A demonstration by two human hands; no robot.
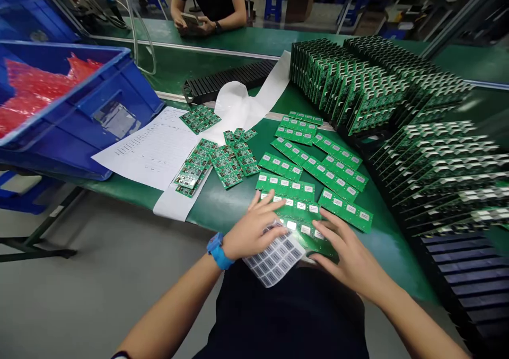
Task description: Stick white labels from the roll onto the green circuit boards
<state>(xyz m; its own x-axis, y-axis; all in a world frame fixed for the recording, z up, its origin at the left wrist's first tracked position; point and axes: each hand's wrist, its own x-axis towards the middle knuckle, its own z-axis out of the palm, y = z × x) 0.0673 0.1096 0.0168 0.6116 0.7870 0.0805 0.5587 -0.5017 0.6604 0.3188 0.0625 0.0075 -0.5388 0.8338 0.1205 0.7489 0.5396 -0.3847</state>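
Head view: 2 bare hands meet over a long green circuit-board strip with white labels (pixel 312 238), at the green tabletop's (pixel 401 266) near edge. The left hand (pixel 254 230), fingers spread, holds a rectangular sheet of grey labels (pixel 278 258) beneath its thumb. The right hand (pixel 352 253) curves half open at the strip's right end; whether it grips anything cannot be told. Upright green circuit boards (pixel 345 86) stand beyond, racked.

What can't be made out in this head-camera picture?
All in the head view:
Label sheet: print too small; partly covered by the left hand.
Nearest green board: right end partly covered by the right hand.
Printed paper: text too small.
Blue bin: cut off by the left edge.
Other person: head cut off by the top edge.
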